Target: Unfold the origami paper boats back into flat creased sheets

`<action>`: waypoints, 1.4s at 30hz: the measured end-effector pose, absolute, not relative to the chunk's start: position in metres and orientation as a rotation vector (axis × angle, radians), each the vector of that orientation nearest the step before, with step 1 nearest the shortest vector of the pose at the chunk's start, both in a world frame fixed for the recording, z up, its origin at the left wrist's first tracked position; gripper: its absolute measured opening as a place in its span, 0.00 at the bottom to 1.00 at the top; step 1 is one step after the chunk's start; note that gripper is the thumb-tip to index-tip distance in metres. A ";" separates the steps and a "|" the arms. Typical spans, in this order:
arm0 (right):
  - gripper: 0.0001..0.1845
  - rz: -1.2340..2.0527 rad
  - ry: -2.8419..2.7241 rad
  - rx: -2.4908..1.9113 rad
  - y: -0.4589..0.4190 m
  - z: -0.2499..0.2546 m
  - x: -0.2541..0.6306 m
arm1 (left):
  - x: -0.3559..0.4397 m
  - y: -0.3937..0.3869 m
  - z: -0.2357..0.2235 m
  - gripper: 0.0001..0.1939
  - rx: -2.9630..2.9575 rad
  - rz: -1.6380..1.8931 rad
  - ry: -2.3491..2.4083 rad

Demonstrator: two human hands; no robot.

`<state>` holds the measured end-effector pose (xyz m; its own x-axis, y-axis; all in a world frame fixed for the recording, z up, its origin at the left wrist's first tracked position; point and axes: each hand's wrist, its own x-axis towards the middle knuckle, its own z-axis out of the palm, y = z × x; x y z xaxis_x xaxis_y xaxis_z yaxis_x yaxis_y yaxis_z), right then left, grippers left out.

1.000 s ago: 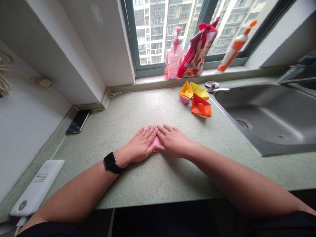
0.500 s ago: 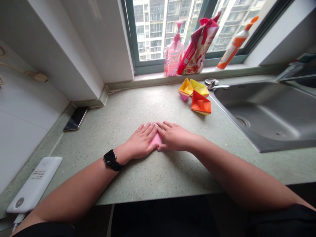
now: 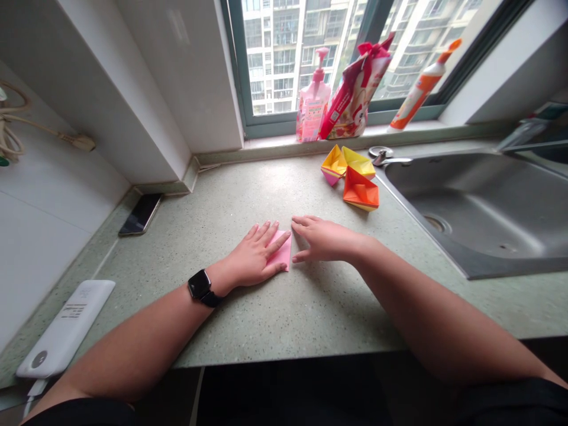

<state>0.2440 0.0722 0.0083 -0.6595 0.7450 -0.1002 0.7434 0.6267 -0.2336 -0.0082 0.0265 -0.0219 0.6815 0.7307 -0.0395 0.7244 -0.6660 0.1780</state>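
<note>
A small piece of pink paper point(image 3: 281, 257) lies flat on the speckled counter point(image 3: 293, 319), its left part hidden under my left hand point(image 3: 252, 255). That hand is spread out and presses on the paper; a black watch point(image 3: 199, 285) is on its wrist. Just beyond the paper's right edge is my right hand point(image 3: 317, 239), thumb and fingers apart, with nothing in it. Behind it on the counter stand three folded paper boats: an orange one point(image 3: 360, 190), a yellow one point(image 3: 360, 163) and a yellow-orange one with a pink base point(image 3: 333, 165).
To the right is a steel sink point(image 3: 461, 273). On the sill stand a pink pump bottle point(image 3: 313, 109), a red bag point(image 3: 352, 97) and an orange-and-white bottle point(image 3: 415, 97). On the left lie a phone point(image 3: 141, 214) and a white power bank point(image 3: 68, 325) with a cable.
My right hand has drawn back a little to the right, off the pink paper, so more of the paper shows. My left hand stays on it. The view has tilted slightly up.
</note>
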 end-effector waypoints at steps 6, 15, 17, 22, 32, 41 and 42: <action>0.13 0.387 -2.630 -1.201 0.088 0.012 0.241 | -0.005 0.025 -0.019 0.42 2.701 0.028 1.198; 0.20 0.295 -2.450 -1.187 0.087 -0.003 0.227 | -0.009 0.026 -0.023 0.60 2.645 0.112 1.150; 0.19 0.289 -2.487 -1.148 0.085 -0.004 0.226 | -0.014 0.028 -0.023 0.61 2.653 0.209 1.104; 0.21 0.345 -2.574 -1.020 0.082 -0.005 0.223 | -0.025 0.026 -0.009 0.37 2.756 0.479 0.979; 0.17 0.465 -2.605 -0.862 0.083 -0.001 0.228 | -0.038 0.019 0.002 0.09 2.859 0.478 1.046; 0.14 0.471 -2.646 -0.773 0.075 -0.010 0.218 | -0.041 0.020 0.006 0.09 2.643 0.661 1.185; 0.14 0.469 -2.658 -0.789 0.075 -0.012 0.218 | -0.041 0.020 0.006 0.08 2.636 0.664 1.191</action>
<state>0.2181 0.0755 -0.0116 -0.7929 0.5702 0.2149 0.4622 0.7926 -0.3976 -0.0414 0.0202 0.0063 0.5810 0.7463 0.3250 0.6691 -0.6652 0.3315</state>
